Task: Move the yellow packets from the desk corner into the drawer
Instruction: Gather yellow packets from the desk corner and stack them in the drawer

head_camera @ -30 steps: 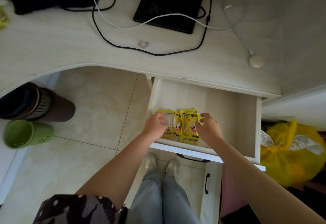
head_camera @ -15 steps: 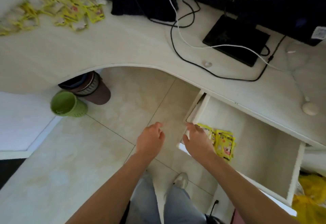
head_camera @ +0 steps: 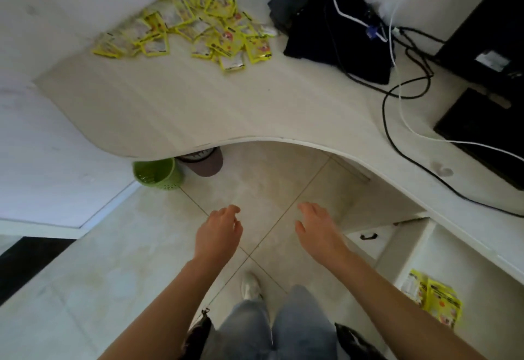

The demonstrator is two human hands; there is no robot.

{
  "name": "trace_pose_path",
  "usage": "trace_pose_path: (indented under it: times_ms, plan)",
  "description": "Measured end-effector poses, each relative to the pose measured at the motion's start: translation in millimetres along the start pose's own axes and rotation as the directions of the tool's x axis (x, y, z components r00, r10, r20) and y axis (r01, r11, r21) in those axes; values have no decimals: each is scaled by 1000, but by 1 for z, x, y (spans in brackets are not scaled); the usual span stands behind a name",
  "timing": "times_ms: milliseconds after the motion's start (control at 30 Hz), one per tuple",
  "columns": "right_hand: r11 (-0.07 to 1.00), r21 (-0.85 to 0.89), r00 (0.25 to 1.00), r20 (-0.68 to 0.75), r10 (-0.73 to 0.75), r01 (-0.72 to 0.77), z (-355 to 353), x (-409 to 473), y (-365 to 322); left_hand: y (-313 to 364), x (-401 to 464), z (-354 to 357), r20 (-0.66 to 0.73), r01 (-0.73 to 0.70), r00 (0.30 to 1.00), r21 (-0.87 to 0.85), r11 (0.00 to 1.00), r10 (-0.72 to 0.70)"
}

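Head view: empty hands (head_camera: pixel 218 232); drawer (head_camera: pixel 419 257) packets (head_camera: pixel 436 297) lie flat.

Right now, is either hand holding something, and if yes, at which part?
Nothing is held. The left hand and the right hand hang empty above the floor, fingers loose. Some yellow packets lie in the drawer.

Two yellow packets (head_camera: pixel 433 298) in the drawer (head_camera: pixel 482 288); two bins (head_camera: pixel 158 173) underneath.

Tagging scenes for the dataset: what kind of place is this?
Probably a home office or bedroom workstation: a curved white desk carrying a monitor and tangled cables, an open drawer, and a tiled floor.
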State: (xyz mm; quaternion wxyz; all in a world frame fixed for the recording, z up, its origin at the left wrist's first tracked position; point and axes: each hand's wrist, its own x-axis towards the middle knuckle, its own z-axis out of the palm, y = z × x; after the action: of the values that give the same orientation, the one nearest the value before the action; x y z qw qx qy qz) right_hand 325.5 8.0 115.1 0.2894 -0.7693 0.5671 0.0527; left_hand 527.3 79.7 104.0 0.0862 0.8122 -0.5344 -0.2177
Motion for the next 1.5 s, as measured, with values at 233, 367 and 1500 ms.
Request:
trace_pose_path:
  times_ms: [233,367,1500]
  plan:
    - [998,-16,998,12,-58,58,-26,87,-57,-33,69,-43,-73,47,996,-24,999,-48]
    - [992,-60,993,19,-112,113,-47,143,-80,-42,115,-64,-108,95,989,-47,994,-100]
    - [885,-393,963,5,-270,250,-158,494,-207,-145,478,-214,-48,178,983,89,980,-175]
